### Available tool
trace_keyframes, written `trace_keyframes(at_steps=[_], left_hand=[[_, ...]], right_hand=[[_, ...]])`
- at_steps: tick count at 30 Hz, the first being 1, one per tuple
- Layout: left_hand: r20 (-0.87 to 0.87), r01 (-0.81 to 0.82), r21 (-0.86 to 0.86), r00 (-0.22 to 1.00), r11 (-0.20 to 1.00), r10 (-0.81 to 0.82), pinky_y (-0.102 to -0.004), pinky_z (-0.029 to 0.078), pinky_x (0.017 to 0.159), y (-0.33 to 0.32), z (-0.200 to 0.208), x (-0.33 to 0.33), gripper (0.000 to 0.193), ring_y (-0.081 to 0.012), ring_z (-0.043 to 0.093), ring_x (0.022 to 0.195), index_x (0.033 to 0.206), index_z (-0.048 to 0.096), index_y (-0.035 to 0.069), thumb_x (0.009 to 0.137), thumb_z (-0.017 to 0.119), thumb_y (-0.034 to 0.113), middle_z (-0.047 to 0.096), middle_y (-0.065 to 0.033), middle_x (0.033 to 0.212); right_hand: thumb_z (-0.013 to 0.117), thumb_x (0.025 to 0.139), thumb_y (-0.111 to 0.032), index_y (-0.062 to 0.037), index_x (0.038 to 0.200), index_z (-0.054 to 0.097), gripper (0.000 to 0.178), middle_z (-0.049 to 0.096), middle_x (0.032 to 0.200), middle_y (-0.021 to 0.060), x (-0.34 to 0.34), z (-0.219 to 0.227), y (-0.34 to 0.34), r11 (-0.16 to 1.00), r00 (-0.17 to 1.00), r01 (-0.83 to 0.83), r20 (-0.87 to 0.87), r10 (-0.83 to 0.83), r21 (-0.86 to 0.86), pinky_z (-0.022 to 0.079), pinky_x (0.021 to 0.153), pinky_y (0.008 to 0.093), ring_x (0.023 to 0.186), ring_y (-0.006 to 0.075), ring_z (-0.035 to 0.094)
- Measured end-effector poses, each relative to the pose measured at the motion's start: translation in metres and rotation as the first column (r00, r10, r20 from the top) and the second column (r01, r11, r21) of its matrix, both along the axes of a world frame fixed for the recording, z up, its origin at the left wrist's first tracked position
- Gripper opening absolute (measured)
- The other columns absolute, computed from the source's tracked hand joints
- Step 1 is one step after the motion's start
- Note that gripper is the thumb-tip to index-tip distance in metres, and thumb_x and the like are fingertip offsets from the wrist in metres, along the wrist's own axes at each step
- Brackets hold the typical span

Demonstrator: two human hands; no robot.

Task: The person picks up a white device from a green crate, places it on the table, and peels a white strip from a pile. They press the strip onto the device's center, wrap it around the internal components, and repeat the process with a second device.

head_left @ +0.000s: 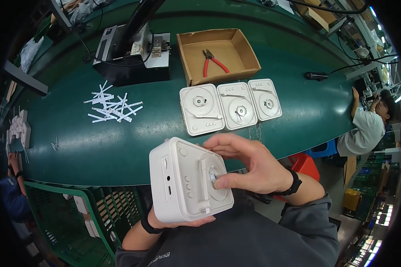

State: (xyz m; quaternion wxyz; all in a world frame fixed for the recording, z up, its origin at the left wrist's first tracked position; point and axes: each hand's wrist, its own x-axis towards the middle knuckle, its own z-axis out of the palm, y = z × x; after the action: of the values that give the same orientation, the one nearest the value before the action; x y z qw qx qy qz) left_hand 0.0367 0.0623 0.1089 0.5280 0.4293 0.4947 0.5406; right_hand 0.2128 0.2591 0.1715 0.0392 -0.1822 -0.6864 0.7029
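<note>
A white record-player-shaped device [167, 187] with rounded corners is held up in front of me, tilted, its side with a round hole and a slot facing left. My left hand [182, 222] is closed on it from below; most of those fingers are hidden under the case. My right hand [249, 164] reaches over from the right, the thumb pressed on the hub of its round platter and the fingers curved at the far edge. On the table beyond lie three white turntable panels [201, 107] in a row, each with a platter and a moulded arm.
An open cardboard box [249, 66] holds red-handled cutters [216, 62]. Left of it stands a black machine [133, 73], with loose white strips [113, 107] nearby. A black corded tool [316, 76] lies right. A green crate [89, 196] stands lower left; other people sit at both sides.
</note>
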Motion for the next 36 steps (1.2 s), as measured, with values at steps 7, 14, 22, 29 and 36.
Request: trace_keyframes(at_steps=[7, 14, 22, 29, 36], left_hand=[[0.976, 0.112, -0.086, 0.208, 0.990, 0.061, -0.0572, 0.049, 0.122, 0.007, -0.009, -0.004, 0.087, -0.0390, 0.058, 0.147, 0.168, 0.048, 0.016, 0.102, 0.071, 0.067, 0.055, -0.0172, 0.166], [0.955, -0.008, -0.196, 0.224, 0.980, 0.193, -0.0566, 0.056, 0.115, 0.004, -0.008, 0.005, 0.076, -0.0393, 0.065, 0.138, 0.154, 0.064, 0.019, 0.113, 0.037, 0.076, 0.062, -0.0175, 0.161], [0.913, -0.069, -0.243, 0.321, 0.968, 0.252, -0.0553, 0.059, 0.111, 0.004, -0.014, 0.002, 0.071, -0.0363, 0.068, 0.134, 0.155, 0.065, 0.018, 0.116, 0.037, 0.070, 0.066, -0.0160, 0.154], [0.770, -0.089, -0.360, 0.534, 0.928, 0.350, -0.0565, 0.055, 0.117, 0.002, -0.005, 0.002, 0.081, -0.0359, 0.062, 0.143, 0.166, 0.052, 0.017, 0.106, 0.064, 0.070, 0.055, -0.0139, 0.167], [0.140, -0.225, 0.274, 0.971, 0.935, 0.193, -0.0590, 0.042, 0.129, -0.003, -0.038, 0.003, 0.122, -0.0397, 0.047, 0.159, 0.177, 0.032, 0.013, 0.083, 0.098, 0.054, 0.045, -0.0198, 0.174]], right_hand=[[0.095, 0.091, -0.014, 0.0007, 0.155, 0.057, 0.077, 0.065, 0.153, 0.0151, 0.000, -0.005, 0.001, 0.997, 0.996, -0.065, -0.063, 0.063, -0.032, 0.045, 0.128, 0.0431, 0.145, 0.0262, 0.063], [0.094, 0.093, -0.014, -0.0014, 0.150, 0.059, 0.068, 0.064, 0.150, 0.0124, -0.003, -0.003, -0.008, 0.994, 0.997, -0.055, -0.057, 0.050, -0.096, 0.046, 0.127, 0.0438, 0.143, 0.0252, 0.062], [0.091, 0.096, -0.011, -0.0022, 0.148, 0.058, 0.062, 0.060, 0.149, 0.0096, -0.009, -0.016, -0.011, 0.967, 0.998, -0.019, -0.069, 0.001, -0.252, 0.043, 0.128, 0.0429, 0.145, 0.0222, 0.057], [0.083, 0.104, -0.015, -0.0018, 0.150, 0.056, 0.055, 0.062, 0.148, 0.0099, -0.013, -0.022, -0.014, 0.977, 0.998, -0.006, -0.062, -0.007, -0.214, 0.046, 0.123, 0.0395, 0.138, 0.0197, 0.061], [0.084, 0.103, -0.019, -0.0012, 0.151, 0.056, 0.059, 0.062, 0.150, 0.0109, -0.020, -0.015, -0.016, 0.956, 0.999, 0.033, -0.016, -0.039, -0.293, 0.049, 0.120, 0.0406, 0.136, 0.0197, 0.062]])
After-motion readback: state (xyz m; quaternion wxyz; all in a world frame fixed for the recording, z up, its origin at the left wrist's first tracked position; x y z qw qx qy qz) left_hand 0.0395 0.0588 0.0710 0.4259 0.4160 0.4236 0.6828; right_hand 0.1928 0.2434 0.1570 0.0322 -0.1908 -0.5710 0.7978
